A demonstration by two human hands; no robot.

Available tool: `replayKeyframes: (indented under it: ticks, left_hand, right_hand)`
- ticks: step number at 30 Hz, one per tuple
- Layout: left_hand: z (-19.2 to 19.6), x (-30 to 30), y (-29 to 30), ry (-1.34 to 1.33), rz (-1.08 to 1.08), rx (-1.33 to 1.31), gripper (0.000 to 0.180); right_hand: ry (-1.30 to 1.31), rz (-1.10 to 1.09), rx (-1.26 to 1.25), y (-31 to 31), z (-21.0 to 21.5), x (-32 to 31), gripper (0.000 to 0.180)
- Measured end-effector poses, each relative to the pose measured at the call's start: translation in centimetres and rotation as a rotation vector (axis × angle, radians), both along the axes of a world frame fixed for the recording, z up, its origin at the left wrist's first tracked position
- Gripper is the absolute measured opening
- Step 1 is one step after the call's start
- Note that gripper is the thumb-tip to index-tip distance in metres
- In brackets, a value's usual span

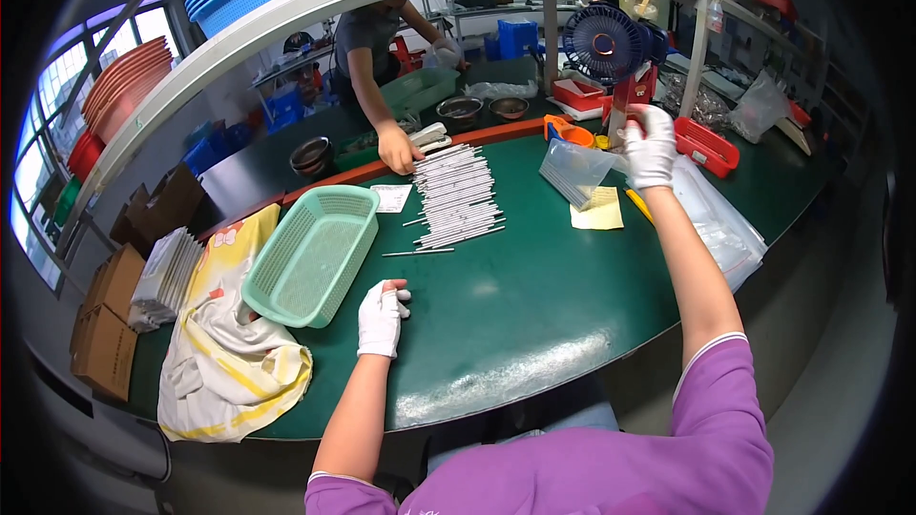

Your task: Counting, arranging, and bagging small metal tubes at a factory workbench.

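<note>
My left hand point(382, 320), in a white glove with bare fingertips, rests low over the green table with its fingers curled in. Nothing shows between them. Raised at the right, my right hand point(651, 151) wears a similar glove. Its fingers are bent together in front of the red fan stand, and what they hold, if anything, I cannot make out. Below it lies a clear plastic bag point(578, 172) with grey rods inside. Many thin metal rods point(456, 193) lie in a row mid-table. Across from me, another person's bare hand point(397, 150) touches their far left end.
A mint-green basket point(355, 272) stands left of the rods, beside a white and yellow cloth point(234, 362). At the right are a black fan point(603, 43), a red tray point(707, 146), orange scissors point(570, 131), a yellow note point(598, 210) and clear plastic bags point(722, 238). A shelf beam crosses above.
</note>
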State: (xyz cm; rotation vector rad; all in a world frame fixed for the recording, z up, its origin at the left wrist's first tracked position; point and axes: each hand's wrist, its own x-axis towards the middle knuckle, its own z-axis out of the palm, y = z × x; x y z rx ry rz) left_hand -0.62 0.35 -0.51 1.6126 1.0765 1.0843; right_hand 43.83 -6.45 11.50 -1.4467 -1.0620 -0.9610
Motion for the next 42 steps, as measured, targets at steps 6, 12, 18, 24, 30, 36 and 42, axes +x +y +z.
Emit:
replayKeyframes:
  ticks: [6, 12, 18, 24, 30, 36, 42]
  left_hand:
    - [-0.6, 0.5, 1.0, 0.193, 0.104, 0.106, 0.023]
    - [0.1, 2.0, 2.6, 0.556, 0.286, 0.322, 0.037]
    - [1.0, 3.3, 4.2, 0.777, 0.211, 0.491, 0.071]
    - [1.3, 3.9, 5.9, 0.749, -0.18, 0.553, 0.065]
    - [2.2, 4.8, 2.4, 0.879, -0.157, 0.515, 0.07]
    - [1.8, 5.8, -0.4, 0.843, -0.216, 0.513, 0.081]
    - [1.7, 8.1, -1.8, 0.814, -0.068, 0.575, 0.088]
  right_hand:
    - [-0.313, 0.66, -0.819, 1.6, -3.2, -16.7, 0.025]
    - [-0.27, 0.552, -1.044, 6.7, -5.8, -21.7, 0.045]
    - [-0.145, 0.392, -1.191, 7.9, -6.4, -21.2, 0.056]
    - [-0.099, 0.452, -1.098, 6.4, -7.1, -20.8, 0.052]
    - [-0.006, 0.522, -1.138, 3.0, -7.9, -20.2, 0.057]
    - [0.103, 0.697, -1.043, 0.5, -8.9, -19.5, 0.077]
    - [0.674, 0.99, -0.791, 1.7, -10.3, -17.9, 0.06]
